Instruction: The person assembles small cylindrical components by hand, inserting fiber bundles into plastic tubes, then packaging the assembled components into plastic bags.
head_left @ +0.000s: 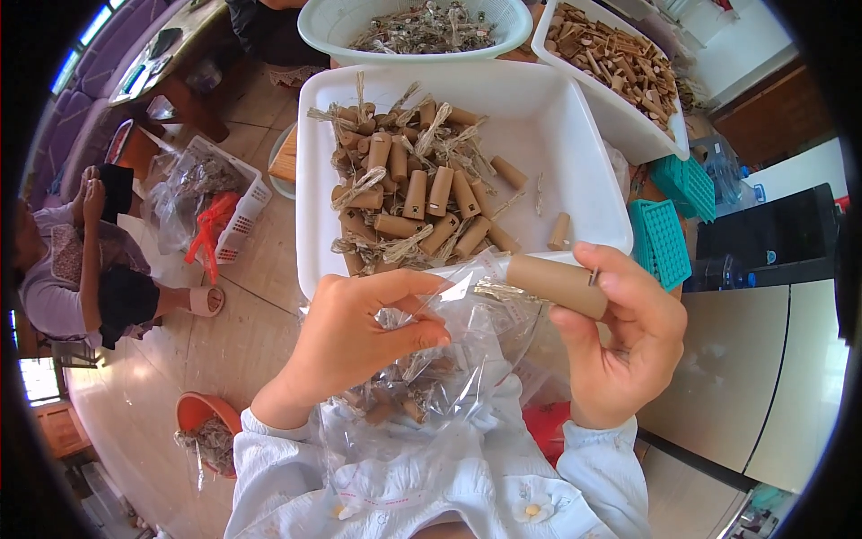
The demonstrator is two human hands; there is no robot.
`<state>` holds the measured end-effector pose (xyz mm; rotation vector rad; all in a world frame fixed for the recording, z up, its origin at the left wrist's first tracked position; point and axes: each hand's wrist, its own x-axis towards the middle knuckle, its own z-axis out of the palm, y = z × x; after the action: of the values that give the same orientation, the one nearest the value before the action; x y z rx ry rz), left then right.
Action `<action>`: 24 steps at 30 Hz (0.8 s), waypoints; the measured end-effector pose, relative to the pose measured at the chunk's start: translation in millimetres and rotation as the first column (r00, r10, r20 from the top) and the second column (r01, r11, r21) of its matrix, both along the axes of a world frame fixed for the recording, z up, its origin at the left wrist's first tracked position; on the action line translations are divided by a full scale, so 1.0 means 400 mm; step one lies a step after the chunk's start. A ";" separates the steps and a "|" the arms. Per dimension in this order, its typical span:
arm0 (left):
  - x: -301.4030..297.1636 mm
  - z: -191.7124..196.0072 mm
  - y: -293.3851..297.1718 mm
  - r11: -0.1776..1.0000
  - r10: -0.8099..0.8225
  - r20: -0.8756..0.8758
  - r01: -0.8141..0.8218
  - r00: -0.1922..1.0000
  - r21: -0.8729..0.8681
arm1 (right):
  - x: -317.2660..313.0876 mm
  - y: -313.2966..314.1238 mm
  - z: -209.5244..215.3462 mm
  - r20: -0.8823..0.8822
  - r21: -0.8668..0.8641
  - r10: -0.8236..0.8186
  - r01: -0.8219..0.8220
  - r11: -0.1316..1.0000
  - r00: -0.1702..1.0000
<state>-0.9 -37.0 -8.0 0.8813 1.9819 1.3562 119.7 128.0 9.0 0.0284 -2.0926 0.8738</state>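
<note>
My left hand (355,332) pinches the edge of a clear plastic bag (480,359), which lies across my lap. Inside the bag are several tan pieces and thin wire bundles. Between the thumb and fingers of my right hand (633,346) is a tan cork-shaped stopper (557,283), lying nearly level at the bag's mouth. A bundle of thin pale wire (503,292) runs beside it toward my left hand. Just beyond, a white tub (539,99) holds a pile of similar stoppers (416,195), many with wire bundles. One stopper (559,232) stands apart near the tub's right side.
Behind the tub are a pale green basin (314,31) of wire bundles and a white bin (552,54) of small brown pieces. Teal racks (660,242) stand at right. On the left are a white basket (251,202), an orange bucket (193,409) and a seated person (76,260).
</note>
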 end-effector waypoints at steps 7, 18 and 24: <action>0.000 -0.008 -0.011 0.999 -0.022 -0.016 0.023 1.000 0.047 | -0.002 -0.008 -0.003 0.122 -0.259 0.152 -0.117 0.959 0.981; 0.001 -0.004 -0.011 0.996 -0.066 -0.020 0.067 0.998 0.052 | 0.002 -0.004 -0.014 0.047 -0.433 0.137 -0.103 0.896 0.989; 0.003 0.002 -0.006 0.995 -0.069 -0.027 0.071 0.997 0.067 | -0.001 0.002 -0.004 0.071 -0.406 0.102 -0.065 0.911 0.992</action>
<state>0.3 -39.4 -7.2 0.9937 1.9143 1.3865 119.4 128.8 7.3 -0.1441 -1.9651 1.3691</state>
